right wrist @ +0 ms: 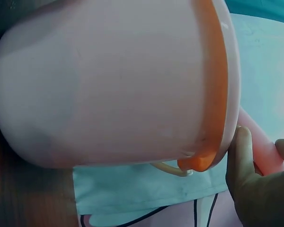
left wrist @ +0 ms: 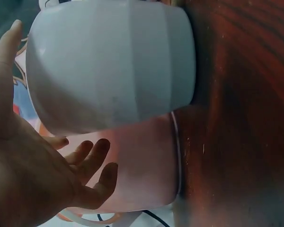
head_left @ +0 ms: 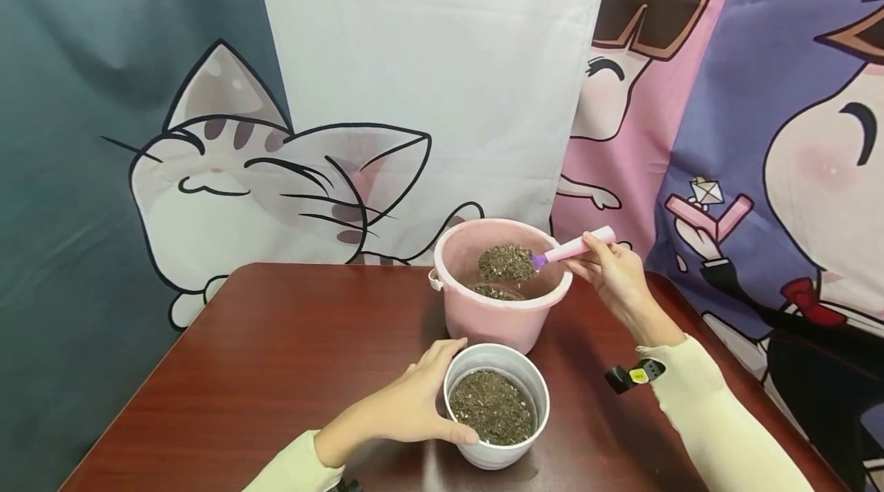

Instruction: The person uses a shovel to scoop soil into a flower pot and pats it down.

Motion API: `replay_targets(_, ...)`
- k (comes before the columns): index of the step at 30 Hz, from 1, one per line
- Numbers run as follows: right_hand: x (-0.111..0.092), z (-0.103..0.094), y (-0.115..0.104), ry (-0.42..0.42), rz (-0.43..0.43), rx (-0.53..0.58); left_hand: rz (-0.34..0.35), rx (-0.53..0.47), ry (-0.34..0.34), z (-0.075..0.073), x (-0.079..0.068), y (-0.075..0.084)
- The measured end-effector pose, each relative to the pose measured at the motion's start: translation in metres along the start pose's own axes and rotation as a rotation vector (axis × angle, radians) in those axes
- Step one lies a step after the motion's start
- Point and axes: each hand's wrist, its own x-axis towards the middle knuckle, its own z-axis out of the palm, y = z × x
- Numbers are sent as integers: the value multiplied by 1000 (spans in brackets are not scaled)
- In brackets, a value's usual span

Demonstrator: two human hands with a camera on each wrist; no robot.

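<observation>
My right hand (head_left: 617, 277) grips the pink handle of a small garden trowel (head_left: 569, 248) with a purple neck. Dark soil (head_left: 507, 262) heaped on the trowel hides its blade, held over the pink bucket (head_left: 497, 315). More soil lies deep inside that bucket. Nearer to me stands a white flowerpot (head_left: 493, 455), partly filled with soil (head_left: 492, 407). My left hand (head_left: 407, 400) spreads beside the pot, thumb at the near rim and index finger by the far rim. In the left wrist view, the other fingers (left wrist: 92, 158) hang loosely bent beside the pot wall.
Both containers stand on a reddish-brown table (head_left: 311, 338), the bucket just behind the pot. A white handle mount (head_left: 435, 280) sticks out at the bucket's left. A cartoon-printed cloth (head_left: 428, 77) hangs behind the table.
</observation>
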Motion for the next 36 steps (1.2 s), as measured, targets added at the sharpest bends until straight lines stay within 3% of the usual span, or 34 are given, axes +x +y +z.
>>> replay_targets(13, -7, 6, -6, 49, 21, 74, 39, 99, 35, 2, 1, 2)
replay_targets(25, -18, 13, -25, 42, 20, 177, 31, 110, 20, 1, 1, 2)
replay_targets(30, -28, 18, -34, 7, 26, 137, 22, 101, 13, 1, 1, 3)
replay_targets(36, -47, 27, -41, 0, 93, 102, 5, 77, -2, 0, 2, 3)
